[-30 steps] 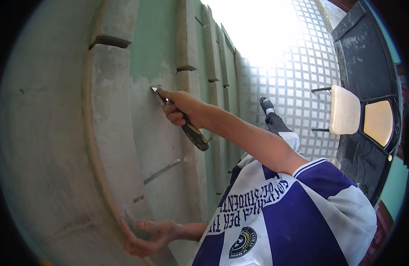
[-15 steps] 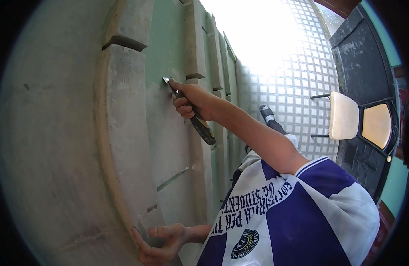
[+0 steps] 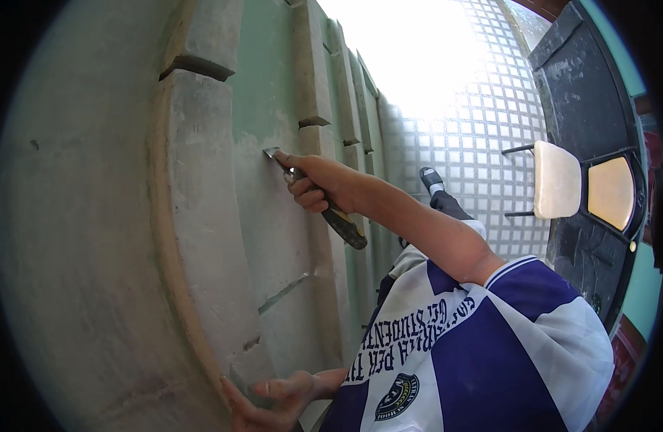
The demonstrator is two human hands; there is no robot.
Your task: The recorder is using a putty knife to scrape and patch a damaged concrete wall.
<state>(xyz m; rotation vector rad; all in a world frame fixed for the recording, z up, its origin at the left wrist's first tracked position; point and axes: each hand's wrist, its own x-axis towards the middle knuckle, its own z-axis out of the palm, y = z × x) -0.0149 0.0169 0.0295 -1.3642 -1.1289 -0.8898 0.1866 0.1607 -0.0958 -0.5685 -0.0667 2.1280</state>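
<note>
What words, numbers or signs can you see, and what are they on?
White and purple shirt: rows of big dark letters, upside down here. I don't copy printed words, so no quote.
Round dark crest on the shirt: tiny letters around its edge, partly blurred; not copied either.
Hand tool in the right hand: no writing I can make out.
Chair and wall: none readable.
</note>
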